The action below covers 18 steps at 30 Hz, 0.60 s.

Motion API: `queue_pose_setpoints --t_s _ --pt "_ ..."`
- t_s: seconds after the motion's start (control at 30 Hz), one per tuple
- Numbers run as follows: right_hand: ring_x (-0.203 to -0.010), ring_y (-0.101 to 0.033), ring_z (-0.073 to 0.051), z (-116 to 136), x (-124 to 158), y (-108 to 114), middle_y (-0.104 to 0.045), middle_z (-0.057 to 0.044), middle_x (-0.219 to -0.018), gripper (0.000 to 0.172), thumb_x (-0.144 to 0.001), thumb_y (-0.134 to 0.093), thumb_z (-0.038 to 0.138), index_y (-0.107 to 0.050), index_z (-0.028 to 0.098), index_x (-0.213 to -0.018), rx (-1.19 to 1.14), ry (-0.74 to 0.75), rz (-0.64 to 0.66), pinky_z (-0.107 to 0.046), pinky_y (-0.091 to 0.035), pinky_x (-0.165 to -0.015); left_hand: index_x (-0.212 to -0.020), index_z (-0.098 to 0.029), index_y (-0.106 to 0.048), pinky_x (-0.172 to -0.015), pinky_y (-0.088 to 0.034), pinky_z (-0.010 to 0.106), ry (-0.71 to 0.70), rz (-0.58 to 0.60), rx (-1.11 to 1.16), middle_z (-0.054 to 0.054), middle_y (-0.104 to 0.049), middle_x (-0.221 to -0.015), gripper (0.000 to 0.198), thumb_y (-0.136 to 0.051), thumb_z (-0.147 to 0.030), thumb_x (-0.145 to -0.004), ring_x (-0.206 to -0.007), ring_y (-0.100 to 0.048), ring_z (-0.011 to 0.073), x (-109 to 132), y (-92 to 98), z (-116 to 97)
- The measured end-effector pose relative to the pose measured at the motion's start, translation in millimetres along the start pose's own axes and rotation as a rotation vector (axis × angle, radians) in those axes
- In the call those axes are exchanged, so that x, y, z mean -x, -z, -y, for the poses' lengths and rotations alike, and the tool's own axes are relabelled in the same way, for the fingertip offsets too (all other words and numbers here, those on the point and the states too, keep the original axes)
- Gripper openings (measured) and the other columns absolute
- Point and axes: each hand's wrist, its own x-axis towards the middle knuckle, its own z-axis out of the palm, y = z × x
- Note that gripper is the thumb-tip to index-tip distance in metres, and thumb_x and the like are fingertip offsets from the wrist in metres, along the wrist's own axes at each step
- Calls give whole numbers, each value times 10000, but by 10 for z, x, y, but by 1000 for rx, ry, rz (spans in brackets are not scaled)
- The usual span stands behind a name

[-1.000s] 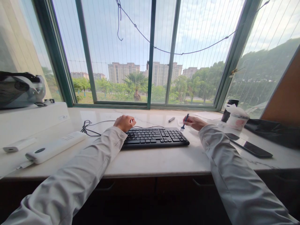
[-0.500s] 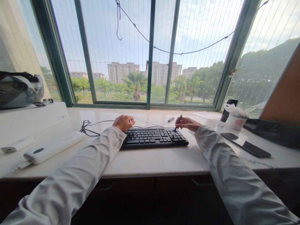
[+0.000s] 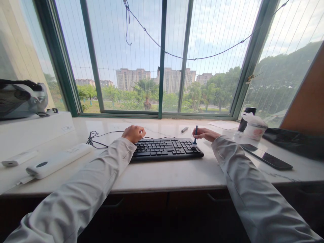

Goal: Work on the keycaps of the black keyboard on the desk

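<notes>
A black keyboard (image 3: 162, 147) lies on the pale marble counter (image 3: 172, 173), its cable running off behind it to the left. At its upper left corner rests my left hand (image 3: 134, 133), fingers curled in and no object visible in them. My right hand (image 3: 206, 134) pinches a small blue brush (image 3: 195, 135), held upright over the number keys. The brush's white bristles touch the keys near the keyboard's right end.
Left of the keyboard are a coiled black cable (image 3: 95, 139), a long white device (image 3: 59, 160) and a white box (image 3: 37, 126). On the right lie a black phone (image 3: 268, 157), a lidded cup (image 3: 255, 128) and a dark bag (image 3: 296, 141). A small metallic item (image 3: 184, 129) sits behind the keyboard.
My right hand has moved slightly right with the brush, which now stands more upright and nearer the keyboard's right edge. My left hand has stayed in place.
</notes>
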Motion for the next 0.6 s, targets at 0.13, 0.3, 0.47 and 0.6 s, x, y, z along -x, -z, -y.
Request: queue_pose_setpoints --t_s 0.13,0.3,0.47,0.6 --pt "-677 -481 -157 -35 3 47 -554 12 -678 237 -637 -625 376 -572 185 -767 31 -29 -37 -294 -333 -618 -799 -282 -729 -665 -427 293 -8 0 0 26 -694 -769 311 -446 -406 -762 -766 -611 219 -2 -9 5" --pt "-669 -449 -154 -29 23 60 -520 15 -674 208 -625 -602 337 -552 187 -760 23 -40 -64 -299 -315 -615 -818 -281 -735 -694 -438 297 -9 0 -5 31 -703 -792 318 -450 -412 -767 -786 -617 224 -10 -21 15" --pt "-655 -458 -143 -28 12 2 -502 23 -661 230 -713 -584 392 -528 188 -804 -12 28 -195 -306 -348 -639 -835 -276 -737 -694 -437 296 -8 4 -10 35 -705 -798 325 -449 -410 -766 -780 -615 223 -11 -14 12" --pt "-662 -517 -155 -44 -40 -77 -572 2 -665 323 -764 -579 498 -519 191 -845 31 79 -265 -321 -382 -663 -834 -270 -736 -698 -432 287 -5 3 -5 30 -705 -792 322 -448 -399 -768 -780 -614 213 -10 -16 8"
